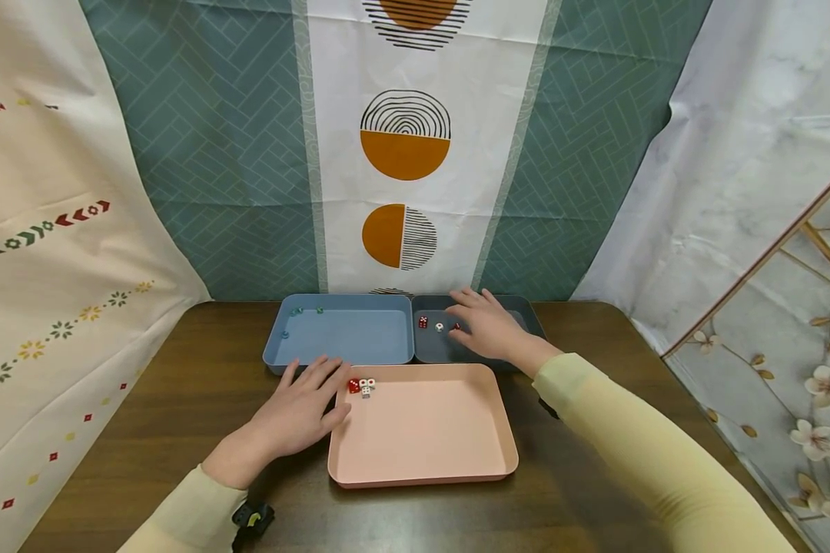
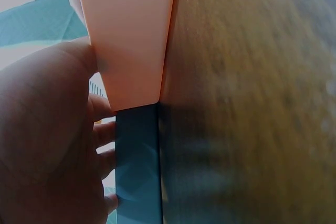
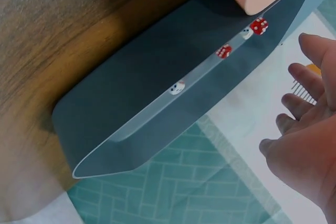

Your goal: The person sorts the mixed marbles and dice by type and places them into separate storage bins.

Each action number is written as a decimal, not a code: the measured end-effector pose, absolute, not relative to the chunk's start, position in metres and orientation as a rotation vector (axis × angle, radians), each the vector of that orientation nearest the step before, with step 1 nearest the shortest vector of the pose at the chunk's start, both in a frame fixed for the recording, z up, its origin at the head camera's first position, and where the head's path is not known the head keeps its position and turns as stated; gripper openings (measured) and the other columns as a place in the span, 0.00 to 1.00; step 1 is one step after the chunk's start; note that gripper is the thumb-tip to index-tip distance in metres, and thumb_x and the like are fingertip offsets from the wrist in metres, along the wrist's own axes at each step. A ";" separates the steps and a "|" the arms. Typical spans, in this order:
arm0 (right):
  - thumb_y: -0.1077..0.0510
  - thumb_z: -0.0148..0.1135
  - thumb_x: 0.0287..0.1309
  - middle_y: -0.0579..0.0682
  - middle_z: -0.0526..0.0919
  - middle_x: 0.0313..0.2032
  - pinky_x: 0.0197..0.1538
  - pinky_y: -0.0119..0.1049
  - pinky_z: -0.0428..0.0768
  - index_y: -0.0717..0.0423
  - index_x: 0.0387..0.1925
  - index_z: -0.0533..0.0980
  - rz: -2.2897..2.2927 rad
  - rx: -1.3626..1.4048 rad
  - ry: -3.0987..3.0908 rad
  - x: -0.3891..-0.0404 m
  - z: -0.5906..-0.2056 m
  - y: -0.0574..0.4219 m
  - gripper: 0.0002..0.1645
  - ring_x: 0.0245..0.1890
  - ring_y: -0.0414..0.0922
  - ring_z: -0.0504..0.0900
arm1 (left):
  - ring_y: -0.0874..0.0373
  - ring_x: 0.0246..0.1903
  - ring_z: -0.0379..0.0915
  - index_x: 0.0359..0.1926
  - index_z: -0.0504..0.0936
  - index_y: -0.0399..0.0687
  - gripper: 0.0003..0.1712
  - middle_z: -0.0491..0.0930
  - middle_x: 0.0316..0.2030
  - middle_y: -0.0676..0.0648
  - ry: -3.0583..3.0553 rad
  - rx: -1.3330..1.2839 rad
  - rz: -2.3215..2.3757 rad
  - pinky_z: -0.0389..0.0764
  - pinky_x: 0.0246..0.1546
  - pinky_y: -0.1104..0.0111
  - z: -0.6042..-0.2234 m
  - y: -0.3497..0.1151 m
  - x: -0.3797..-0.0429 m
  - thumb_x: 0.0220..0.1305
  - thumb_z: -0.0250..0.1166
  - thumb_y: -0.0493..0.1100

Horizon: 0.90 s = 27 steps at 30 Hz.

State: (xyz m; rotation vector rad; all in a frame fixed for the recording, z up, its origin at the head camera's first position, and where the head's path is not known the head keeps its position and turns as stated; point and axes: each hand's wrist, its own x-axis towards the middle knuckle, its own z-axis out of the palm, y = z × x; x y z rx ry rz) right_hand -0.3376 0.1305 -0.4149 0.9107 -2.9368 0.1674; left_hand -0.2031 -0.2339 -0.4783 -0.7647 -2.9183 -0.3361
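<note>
My left hand (image 1: 293, 411) is at the left rim of the pink tray (image 1: 422, 480), its thumb over the rim and its fingers stretched toward the blue tray (image 1: 339, 361). In the pink tray's far left corner, a red die (image 1: 354, 385) sits beside several white dice (image 1: 366, 392). Over the dark grey tray (image 1: 425, 355) hovers my right hand (image 1: 487, 326), fingers spread and holding nothing. Below it lie two red dice (image 3: 224, 51) and two white dice (image 3: 177, 87) in the right wrist view; the hand partly hides them in the head view.
Several small green dice (image 1: 297, 311) lie in the blue tray, which stands against the dark grey one behind the pink tray. All three trays are on a brown wooden table (image 1: 207, 369). Patterned cloth (image 1: 249, 153) hangs along the table's back and sides.
</note>
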 end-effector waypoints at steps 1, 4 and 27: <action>0.50 0.70 0.78 0.60 0.63 0.84 0.85 0.64 0.46 0.57 0.74 0.78 0.169 0.921 -2.931 -0.337 -0.415 0.130 0.31 0.86 0.61 0.55 | 0.34 0.83 0.55 0.85 0.67 0.44 0.38 0.64 0.82 0.36 -2.918 -0.765 -0.337 0.48 0.79 0.28 -0.478 -0.234 -0.203 0.86 0.58 0.58; 0.50 0.71 0.77 0.60 0.63 0.84 0.85 0.64 0.47 0.58 0.75 0.78 0.179 0.949 -2.923 -0.333 -0.415 0.129 0.32 0.86 0.60 0.54 | 0.34 0.83 0.55 0.85 0.66 0.44 0.38 0.64 0.82 0.36 -2.920 -0.766 -0.343 0.48 0.79 0.28 -0.477 -0.233 -0.203 0.87 0.57 0.58; 0.47 0.70 0.78 0.55 0.61 0.85 0.86 0.61 0.44 0.53 0.78 0.76 0.194 1.088 -2.882 -0.307 -0.413 0.110 0.34 0.87 0.57 0.50 | 0.34 0.82 0.56 0.85 0.67 0.46 0.37 0.65 0.82 0.36 -2.908 -0.763 -0.346 0.48 0.79 0.28 -0.479 -0.233 -0.203 0.87 0.58 0.58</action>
